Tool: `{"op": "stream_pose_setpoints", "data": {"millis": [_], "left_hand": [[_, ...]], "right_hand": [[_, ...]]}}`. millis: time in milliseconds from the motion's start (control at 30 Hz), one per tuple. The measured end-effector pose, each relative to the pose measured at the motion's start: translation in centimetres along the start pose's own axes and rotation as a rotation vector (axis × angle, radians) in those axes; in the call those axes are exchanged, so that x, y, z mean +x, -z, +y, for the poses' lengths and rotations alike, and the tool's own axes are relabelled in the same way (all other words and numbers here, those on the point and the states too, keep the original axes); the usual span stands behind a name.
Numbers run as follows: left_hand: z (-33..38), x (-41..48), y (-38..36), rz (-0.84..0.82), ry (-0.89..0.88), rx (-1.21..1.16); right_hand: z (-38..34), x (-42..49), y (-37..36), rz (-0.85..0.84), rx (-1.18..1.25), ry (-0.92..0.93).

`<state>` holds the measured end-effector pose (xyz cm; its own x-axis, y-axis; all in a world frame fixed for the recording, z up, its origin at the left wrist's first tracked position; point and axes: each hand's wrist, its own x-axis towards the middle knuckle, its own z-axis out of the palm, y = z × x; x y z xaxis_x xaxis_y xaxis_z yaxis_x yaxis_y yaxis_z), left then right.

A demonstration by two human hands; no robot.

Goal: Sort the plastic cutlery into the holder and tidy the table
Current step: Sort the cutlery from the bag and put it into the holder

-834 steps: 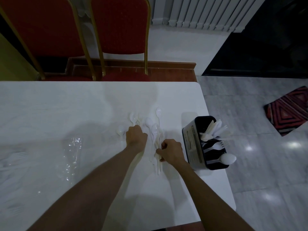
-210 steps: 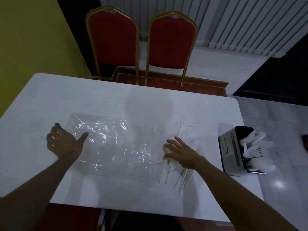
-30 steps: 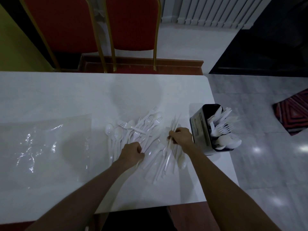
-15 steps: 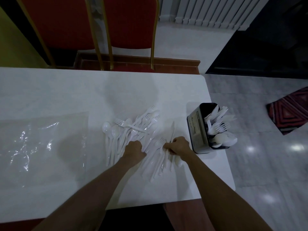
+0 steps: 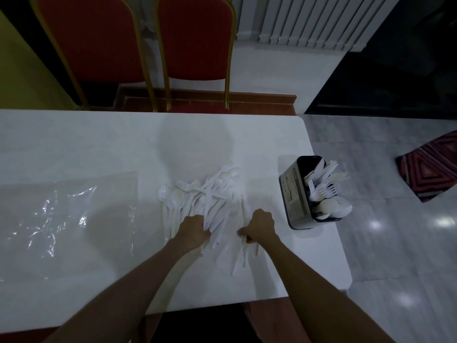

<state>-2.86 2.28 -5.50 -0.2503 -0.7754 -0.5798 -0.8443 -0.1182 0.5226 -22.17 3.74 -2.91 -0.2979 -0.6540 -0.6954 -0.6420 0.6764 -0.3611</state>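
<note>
A loose pile of white plastic cutlery (image 5: 210, 194), with spoons, forks and knives, lies spread on the white table (image 5: 74, 144) right of centre. My left hand (image 5: 194, 230) rests on the near end of the pile, fingers curled around several handles. My right hand (image 5: 259, 227) is closed around a few knives (image 5: 243, 211) at the pile's right side. The black cutlery holder (image 5: 294, 196) stands near the table's right edge and holds several white forks and spoons.
A clear plastic bag (image 5: 61, 219) lies flat on the table's left part. Two red chairs (image 5: 195, 38) with gold frames stand behind the far edge. A patterned rug (image 5: 432, 164) lies on the tiled floor to the right.
My right hand has drawn back toward me from beside the holder, pulling knives along. My left hand has stayed on the pile's near end.
</note>
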Motion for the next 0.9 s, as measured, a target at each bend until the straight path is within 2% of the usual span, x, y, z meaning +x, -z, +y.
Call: {"op": "stream_pose_setpoints", "data": {"millis": [233,400,733,900], "left_hand": [[-0.7,-1.2,2.5,-0.132,0.030,-0.158],[-1.4,-1.8,4.0,-0.228,0.107,-0.168],[-2.3,-2.5,5.3,-0.252,0.039,-0.191],[-1.9,-2.2,6.3,-0.221,0.035,-0.288]], "right_hand": [[-0.4,-0.8,-2.3,0.052,0.009,-0.005],[-0.2,-0.8,-2.4,0.038,0.027,-0.025],[0.6,-0.8,-2.5,0.074,0.058,-0.020],[1.2,-1.0,-1.3,0.048,0.186,0.028]]}}
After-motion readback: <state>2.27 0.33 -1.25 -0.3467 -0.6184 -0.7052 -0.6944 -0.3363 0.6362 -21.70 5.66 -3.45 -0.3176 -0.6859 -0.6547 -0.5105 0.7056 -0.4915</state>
